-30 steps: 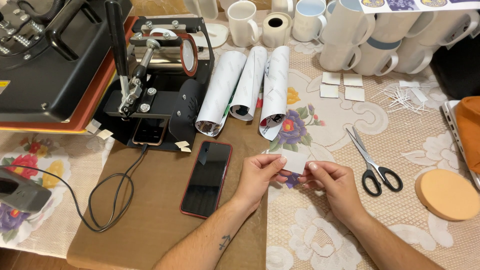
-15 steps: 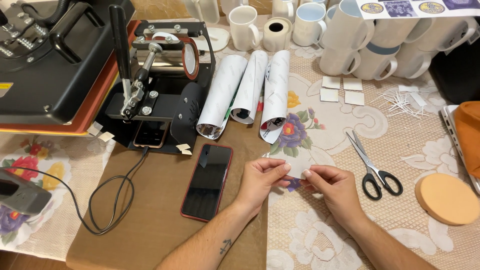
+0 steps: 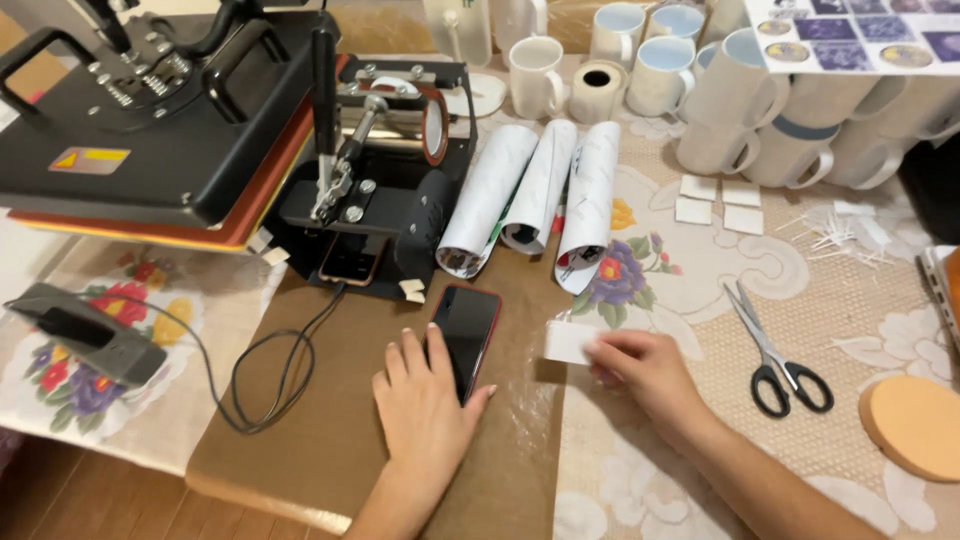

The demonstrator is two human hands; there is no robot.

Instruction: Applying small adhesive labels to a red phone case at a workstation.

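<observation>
Floral lace tablecloth (image 3: pixel 700 300), brown paper mat (image 3: pixel 330 400). Left hand (image 3: pixel 425 400) flat, unclenched, on the red-edged black phone (image 3: pixel 465 325), long axis pointing away; right hand (image 3: pixel 640 365) pinches a small white paper rectangle (image 3: pixel 568 342).

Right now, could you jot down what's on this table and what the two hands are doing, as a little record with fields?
left hand: flat on the brown paper sheet, fingers on the edge of the dark phone
right hand: pinching a small white paper piece
between hands and mugs: three rolled paper sheets
right of the hands: black-handled scissors, round orange pad
far edge: white mugs
left side: black heat press
</observation>
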